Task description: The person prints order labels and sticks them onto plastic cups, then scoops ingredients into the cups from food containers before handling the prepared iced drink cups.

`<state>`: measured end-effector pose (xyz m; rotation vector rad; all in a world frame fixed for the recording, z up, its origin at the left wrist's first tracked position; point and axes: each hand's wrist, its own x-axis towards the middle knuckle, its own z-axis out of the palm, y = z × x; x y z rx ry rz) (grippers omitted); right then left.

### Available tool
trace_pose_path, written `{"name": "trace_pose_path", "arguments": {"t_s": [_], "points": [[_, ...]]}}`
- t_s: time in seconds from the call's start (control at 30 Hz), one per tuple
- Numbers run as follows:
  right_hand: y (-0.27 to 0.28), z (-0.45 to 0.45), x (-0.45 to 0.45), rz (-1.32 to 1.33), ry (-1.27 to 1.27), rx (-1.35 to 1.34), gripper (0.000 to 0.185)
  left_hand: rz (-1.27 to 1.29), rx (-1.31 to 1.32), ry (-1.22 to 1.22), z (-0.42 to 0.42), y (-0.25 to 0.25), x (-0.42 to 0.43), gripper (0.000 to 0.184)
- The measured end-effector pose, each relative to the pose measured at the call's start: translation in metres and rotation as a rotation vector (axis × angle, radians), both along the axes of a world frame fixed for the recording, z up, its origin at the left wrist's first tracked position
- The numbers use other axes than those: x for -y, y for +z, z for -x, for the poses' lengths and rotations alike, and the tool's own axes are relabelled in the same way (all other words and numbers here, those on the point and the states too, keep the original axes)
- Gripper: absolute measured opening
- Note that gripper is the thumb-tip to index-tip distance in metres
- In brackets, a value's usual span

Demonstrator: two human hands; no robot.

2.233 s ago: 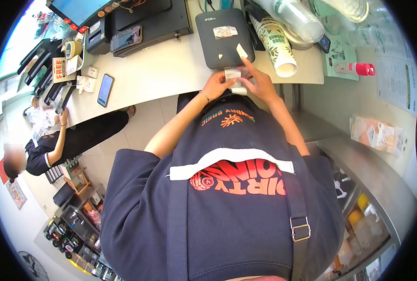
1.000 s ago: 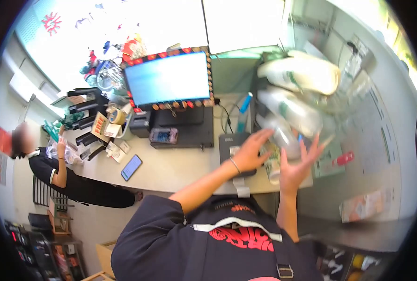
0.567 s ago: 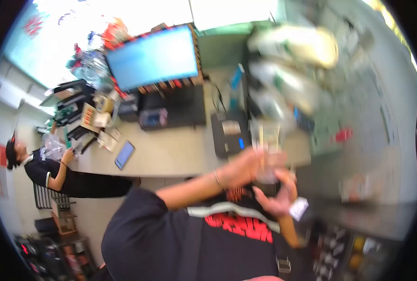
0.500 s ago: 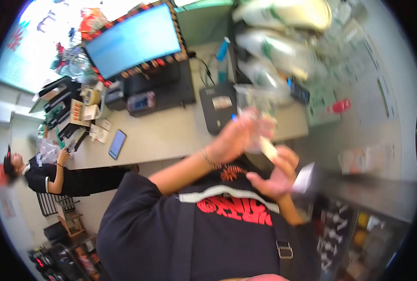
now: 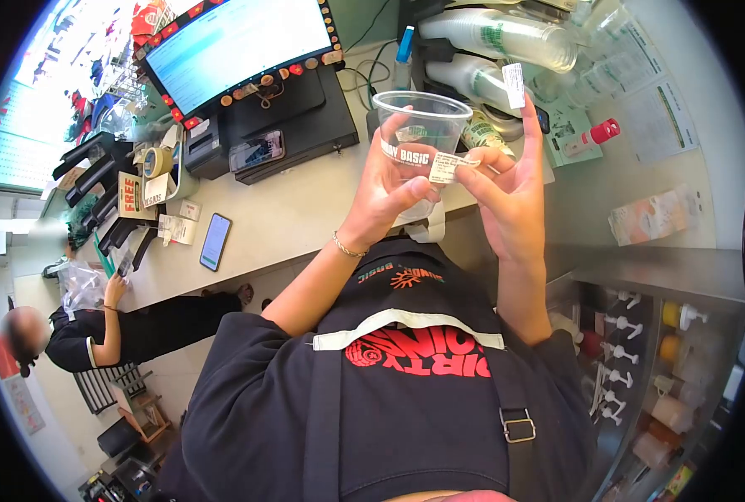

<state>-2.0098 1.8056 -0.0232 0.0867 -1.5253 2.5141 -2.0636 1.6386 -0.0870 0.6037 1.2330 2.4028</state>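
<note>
My left hand is wrapped round a clear plastic cup with white lettering, its open rim upward. Between thumb and finger, my right hand pinches a small printed label against the cup's side. Part of the label lies over the cup wall; how much of it sticks cannot be made out. On the raised index fingertip of the right hand hangs a second white label. A pale strip shows below the cup, partly behind it.
Stacked clear cups lie at the back right. A monitor stands on a black cash drawer. A phone lies on the counter. At the left, another person holds something dark. Pump bottles fill the lower right.
The cup has come up into clear view in my left hand. My right hand has risen from lower right to the cup's side, bringing the label against it.
</note>
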Motion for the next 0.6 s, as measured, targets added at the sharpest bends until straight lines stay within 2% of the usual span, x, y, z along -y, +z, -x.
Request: {"name": "trace_pose_path", "arguments": {"t_s": [0.2,0.53,0.6], "points": [[0.002,-0.025,0.047,-0.069,-0.048,-0.004,0.11,0.058,0.049,-0.071,-0.019,0.006,0.05,0.098],[-0.001,-0.076,0.111,-0.095,-0.184,-0.01,0.113,0.007,0.135,-0.2,-0.064,0.003,0.104,0.095],[-0.003,-0.086,0.122,-0.118,-0.246,-0.014,0.115,0.09,-0.2,0.102,-0.076,-0.003,0.106,0.099]]}}
